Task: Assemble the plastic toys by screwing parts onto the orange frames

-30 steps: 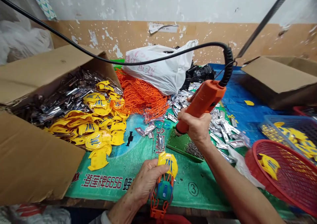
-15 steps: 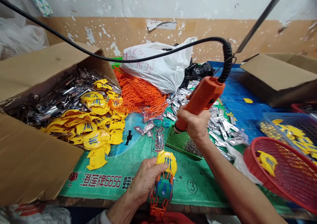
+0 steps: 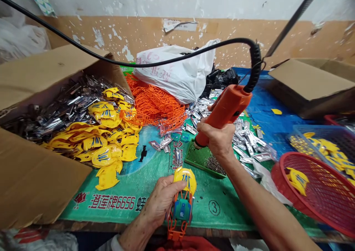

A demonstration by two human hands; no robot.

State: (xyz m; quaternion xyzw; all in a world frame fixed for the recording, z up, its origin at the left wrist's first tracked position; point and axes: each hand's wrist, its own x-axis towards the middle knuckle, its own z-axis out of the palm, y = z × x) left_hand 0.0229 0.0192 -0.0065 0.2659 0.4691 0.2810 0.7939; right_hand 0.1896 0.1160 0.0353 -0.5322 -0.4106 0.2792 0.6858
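Observation:
My left hand (image 3: 163,197) grips a toy vehicle body (image 3: 182,208) by its yellow shell end, the thumb pressed on the yellow part. The piece has an orange cage frame and a teal and blue middle, and it hangs over the table's front edge. My right hand (image 3: 220,140) is wrapped round an orange electric screwdriver (image 3: 229,106), tilted with its tip down over a green perforated screw tray (image 3: 202,158). The tip itself is hidden behind the tool's nose. Small screws (image 3: 215,164) lie heaped at the tray's right end.
Yellow shells (image 3: 107,154) spill from a cardboard box (image 3: 39,180) on the left. Orange frames (image 3: 155,104) and a white bag (image 3: 174,71) lie behind. Silver parts (image 3: 246,140) surround the tray. A red basket (image 3: 313,206) stands right. The black cable (image 3: 155,63) arches overhead.
The view has shifted slightly. Both hands keep their grips, and the screwdriver stays over the screw tray with hardly any movement.

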